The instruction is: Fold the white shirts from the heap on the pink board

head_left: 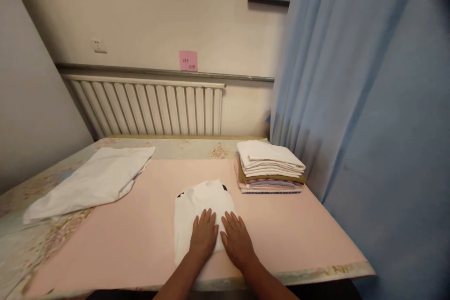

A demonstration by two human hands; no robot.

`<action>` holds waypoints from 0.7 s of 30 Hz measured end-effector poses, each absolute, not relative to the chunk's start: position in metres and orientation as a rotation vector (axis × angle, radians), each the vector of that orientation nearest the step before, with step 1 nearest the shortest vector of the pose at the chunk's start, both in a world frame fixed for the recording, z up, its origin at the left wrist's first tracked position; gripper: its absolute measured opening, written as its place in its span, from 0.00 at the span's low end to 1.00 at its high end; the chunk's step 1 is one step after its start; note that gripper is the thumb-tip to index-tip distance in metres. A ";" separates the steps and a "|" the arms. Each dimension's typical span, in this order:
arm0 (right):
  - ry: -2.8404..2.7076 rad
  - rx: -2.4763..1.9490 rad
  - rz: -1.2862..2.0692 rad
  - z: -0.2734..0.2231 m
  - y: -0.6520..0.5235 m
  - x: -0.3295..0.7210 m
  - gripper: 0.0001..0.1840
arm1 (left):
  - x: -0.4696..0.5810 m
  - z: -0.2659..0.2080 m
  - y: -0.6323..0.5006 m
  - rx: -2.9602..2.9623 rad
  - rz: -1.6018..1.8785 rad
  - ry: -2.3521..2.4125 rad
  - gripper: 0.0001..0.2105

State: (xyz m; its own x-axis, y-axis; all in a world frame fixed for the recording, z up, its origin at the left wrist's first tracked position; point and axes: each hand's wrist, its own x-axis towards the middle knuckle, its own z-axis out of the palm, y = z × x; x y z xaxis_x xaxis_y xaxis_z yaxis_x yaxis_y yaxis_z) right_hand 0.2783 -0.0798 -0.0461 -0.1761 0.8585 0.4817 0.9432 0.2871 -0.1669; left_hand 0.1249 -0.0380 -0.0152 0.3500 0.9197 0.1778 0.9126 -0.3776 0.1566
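under hands (205, 233) (237, 241), white cloth (200, 200), probably lengthwise forward

White radiator (152, 108), pink note (188, 61), blue curtain (337, 75)

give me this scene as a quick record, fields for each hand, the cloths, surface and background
left hand: laid flat, palm down on the white cloth
right hand: palm down, beside the left, fingers on the same cloth
white cloth: dark patches at its two far corners
stack: folded cloths to the right, white layers above an olive one
left side: another white cloth, spread loosely
surface: pink sheet over a floral cover
background: radiator, pink note, blue curtain
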 end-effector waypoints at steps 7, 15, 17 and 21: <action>-2.067 -1.593 -0.243 -0.050 -0.078 0.280 0.23 | 0.112 -0.036 -0.036 2.691 0.526 1.648 0.22; -2.077 -1.616 -0.195 -0.050 -0.076 0.281 0.23 | 0.112 -0.041 -0.035 2.702 0.628 1.641 0.21; -2.070 -1.618 -0.203 -0.050 -0.077 0.280 0.23 | 0.112 -0.041 -0.035 2.700 0.643 1.635 0.21; -2.065 -1.599 -0.225 -0.049 -0.077 0.280 0.23 | 0.112 -0.040 -0.036 2.695 0.645 1.639 0.21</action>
State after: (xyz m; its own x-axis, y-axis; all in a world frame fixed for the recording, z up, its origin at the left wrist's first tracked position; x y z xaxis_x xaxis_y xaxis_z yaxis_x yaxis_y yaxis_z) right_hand 0.2796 -0.0773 -0.0494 -0.1728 0.8549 0.4892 0.9402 0.2911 -0.1766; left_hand 0.1118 -0.0362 -0.0401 0.4020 0.8354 0.3747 0.8667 -0.4793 0.1386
